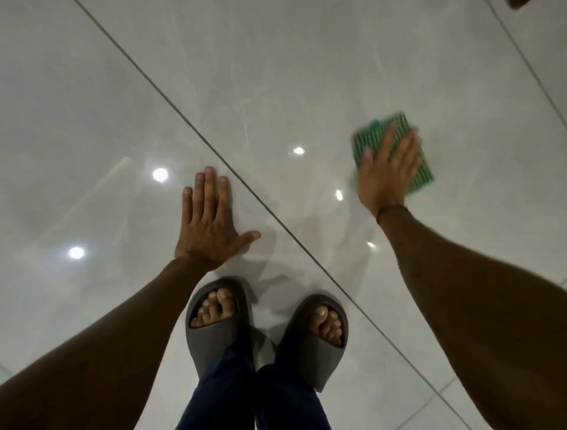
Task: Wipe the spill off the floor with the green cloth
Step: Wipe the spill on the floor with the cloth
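Observation:
The green cloth (377,135), striped and folded flat, lies on the glossy pale tile floor (276,76) at the right. My right hand (388,170) presses flat on top of it with fingers spread; both are motion-blurred. My left hand (208,224) rests palm-down on the tile to the left, fingers apart, holding nothing. Faint wet streaks (248,122) curve across the tile between and beyond the hands. I cannot make out a distinct puddle.
My two feet in grey slide sandals (214,325) stand at the bottom centre, below dark blue trouser legs. A dark grout line (190,127) runs diagonally across the floor. Ceiling lights reflect as bright spots. A dark object's corner (520,3) shows at the top right.

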Available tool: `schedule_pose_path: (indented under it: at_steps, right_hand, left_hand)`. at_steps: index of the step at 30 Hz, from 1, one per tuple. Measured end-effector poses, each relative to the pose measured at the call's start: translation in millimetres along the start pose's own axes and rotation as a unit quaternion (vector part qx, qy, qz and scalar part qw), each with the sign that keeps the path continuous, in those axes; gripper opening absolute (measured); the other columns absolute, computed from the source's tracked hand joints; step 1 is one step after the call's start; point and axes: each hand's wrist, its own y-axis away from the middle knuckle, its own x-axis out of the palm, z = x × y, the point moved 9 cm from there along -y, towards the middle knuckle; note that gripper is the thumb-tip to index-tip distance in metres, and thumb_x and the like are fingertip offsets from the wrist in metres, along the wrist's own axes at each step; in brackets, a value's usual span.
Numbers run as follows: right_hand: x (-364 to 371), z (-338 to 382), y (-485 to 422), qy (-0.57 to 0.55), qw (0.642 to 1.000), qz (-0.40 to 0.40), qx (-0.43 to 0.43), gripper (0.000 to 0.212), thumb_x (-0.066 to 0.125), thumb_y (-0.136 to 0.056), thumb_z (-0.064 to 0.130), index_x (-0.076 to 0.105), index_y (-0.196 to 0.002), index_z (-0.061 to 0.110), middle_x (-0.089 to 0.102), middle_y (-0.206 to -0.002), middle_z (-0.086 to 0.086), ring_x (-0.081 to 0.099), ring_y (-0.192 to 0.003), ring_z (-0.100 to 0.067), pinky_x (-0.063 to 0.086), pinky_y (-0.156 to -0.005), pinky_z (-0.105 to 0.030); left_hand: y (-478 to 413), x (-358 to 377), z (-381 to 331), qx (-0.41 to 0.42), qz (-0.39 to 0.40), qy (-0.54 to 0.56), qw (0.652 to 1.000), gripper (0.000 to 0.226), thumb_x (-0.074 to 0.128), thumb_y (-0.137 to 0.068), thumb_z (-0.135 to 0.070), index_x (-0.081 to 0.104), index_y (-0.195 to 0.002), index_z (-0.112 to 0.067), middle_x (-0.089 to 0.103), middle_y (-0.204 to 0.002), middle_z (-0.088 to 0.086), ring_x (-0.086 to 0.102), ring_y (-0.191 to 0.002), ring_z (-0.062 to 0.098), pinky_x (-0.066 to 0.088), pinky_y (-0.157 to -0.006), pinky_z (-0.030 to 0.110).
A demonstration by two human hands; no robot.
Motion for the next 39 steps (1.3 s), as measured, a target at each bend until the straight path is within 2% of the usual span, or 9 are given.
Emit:
schedule_pose_path:
  at_steps: [4, 8, 14, 18, 20, 23, 28, 33, 39]
  right_hand:
    - [24.8, 123.7, 23.1, 0.028, 0.978, 0.005, -0.207, 0.073, 0.026, -0.112, 0.053, 0.011, -0.175, 0.019, 0.005, -0.182, -0.023, 0.005, -0.169, -0.045, 0.010, -0.136, -0.062]
    - [61.6, 99.2, 146.8, 0.047, 0.944, 0.052, -0.323, 0.075, 0.029, -0.112, 0.058, 0.004, -0.175, 0.025, -0.003, -0.184, -0.015, -0.002, -0.171, -0.037, 0.011, -0.137, -0.060]
    - [53.7, -39.6, 142.3, 0.061, 0.977, 0.096, -0.178, 0.074, 0.021, -0.113, 0.057, 0.003, -0.175, 0.022, -0.003, -0.183, -0.019, 0.000, -0.170, -0.040, 0.012, -0.137, -0.061]
    - [10.4, -14.7, 34.0, -0.014, 0.997, -0.002, 0.073, 0.077, 0.022, -0.113, 0.055, 0.009, -0.174, 0.011, 0.003, -0.180, -0.029, 0.004, -0.168, -0.047, 0.006, -0.137, -0.060]
    - [5.5, 22.9, 2.9, -0.036, 0.995, 0.002, 0.091, 0.078, 0.020, -0.111, 0.057, 0.008, -0.175, 0.013, 0.002, -0.181, -0.028, 0.002, -0.169, -0.046, 0.002, -0.137, -0.058]
    - [17.3, 94.7, 13.4, -0.018, 0.998, 0.017, -0.065, 0.079, 0.022, -0.111, 0.060, 0.010, -0.175, 0.016, 0.003, -0.181, -0.027, 0.004, -0.169, -0.047, 0.005, -0.136, -0.062]
    - [58.3, 111.3, 130.5, 0.073, 0.922, 0.116, -0.362, 0.106, 0.027, -0.097, 0.088, 0.004, -0.175, 0.020, -0.006, -0.183, -0.020, 0.000, -0.170, -0.040, 0.003, -0.137, -0.061]
    - [51.6, 24.8, 185.8, 0.092, 0.927, 0.143, -0.335, 0.076, 0.043, -0.108, 0.019, 0.006, -0.175, 0.019, -0.001, -0.184, -0.016, 0.001, -0.170, -0.038, 0.015, -0.137, -0.059]
    - [-29.0, 28.2, 192.2, 0.011, 0.943, 0.267, -0.199, 0.089, 0.046, -0.102, -0.008, 0.004, -0.175, 0.021, -0.001, -0.185, 0.000, 0.010, -0.171, -0.032, 0.030, -0.133, -0.055]
  left_hand:
    - [-6.3, -4.6, 6.3, -0.002, -0.014, -0.008, 1.000, 0.134, 0.035, -0.087, -0.098, -0.008, -0.173, -0.004, -0.015, -0.182, 0.024, -0.013, -0.170, 0.039, 0.006, -0.138, 0.061]
    - [-9.3, -9.4, -4.6, 0.026, 0.001, -0.004, 1.000, 0.125, 0.039, -0.093, -0.090, -0.007, -0.174, -0.006, -0.012, -0.184, 0.019, -0.010, -0.171, 0.035, 0.008, -0.139, 0.057]
    - [-11.2, -3.7, -2.5, 0.023, 0.035, -0.020, 0.999, 0.124, 0.041, -0.095, -0.086, -0.013, -0.173, -0.006, -0.021, -0.182, 0.019, -0.019, -0.170, 0.034, -0.001, -0.139, 0.055]
    - [-11.8, -3.4, -3.4, 0.015, 0.053, -0.011, 0.998, 0.126, 0.044, -0.095, -0.085, -0.016, -0.172, -0.006, -0.025, -0.181, 0.018, -0.022, -0.168, 0.035, -0.004, -0.138, 0.054]
    - [-12.8, -4.6, -5.2, 0.012, 0.064, -0.006, 0.998, 0.128, 0.050, -0.094, -0.082, -0.017, -0.172, -0.007, -0.026, -0.181, 0.018, -0.023, -0.168, 0.034, -0.004, -0.139, 0.054]
    - [-11.1, -8.6, -5.2, 0.013, 0.074, 0.001, 0.997, 0.126, 0.051, -0.095, -0.080, -0.017, -0.172, -0.008, -0.026, -0.181, 0.017, -0.023, -0.168, 0.034, -0.004, -0.139, 0.053]
    - [-5.7, -19.3, -11.1, 0.012, 0.096, 0.011, 0.995, 0.119, 0.060, -0.100, -0.064, -0.015, -0.173, -0.006, -0.024, -0.181, 0.018, -0.020, -0.169, 0.036, -0.001, -0.139, 0.054]
    - [-2.5, -32.0, -23.9, -0.039, 0.176, 0.031, 0.983, 0.113, 0.068, -0.101, -0.022, -0.019, -0.171, -0.006, -0.030, -0.180, 0.014, -0.021, -0.169, 0.033, 0.006, -0.139, 0.054]
    - [30.1, -97.3, -75.9, -0.111, 0.307, 0.202, 0.923, 0.091, 0.058, -0.107, -0.054, 0.017, -0.173, -0.006, 0.024, -0.181, 0.017, 0.028, -0.166, 0.036, 0.028, -0.131, 0.047]
